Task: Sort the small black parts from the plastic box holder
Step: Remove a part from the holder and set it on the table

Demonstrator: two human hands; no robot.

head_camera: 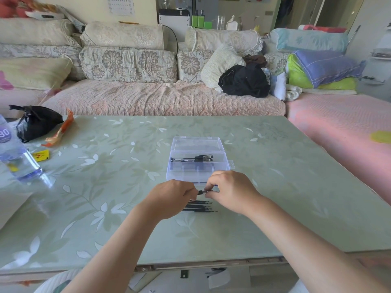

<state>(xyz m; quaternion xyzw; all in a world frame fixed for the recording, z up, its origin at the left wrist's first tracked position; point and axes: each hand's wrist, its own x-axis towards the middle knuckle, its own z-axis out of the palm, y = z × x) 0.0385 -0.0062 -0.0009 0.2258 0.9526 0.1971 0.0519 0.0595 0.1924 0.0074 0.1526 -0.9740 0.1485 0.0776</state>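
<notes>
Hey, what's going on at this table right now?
A person's left hand and right hand pinch one small black part between them, just in front of the open clear plastic box. More black parts lie inside the box, and several thin black refills lie in a row on the table beneath the hands.

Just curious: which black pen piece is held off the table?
The short black piece pinched between left hand and right hand; the thin refills lie in a row beneath, others sit in the clear box.
</notes>
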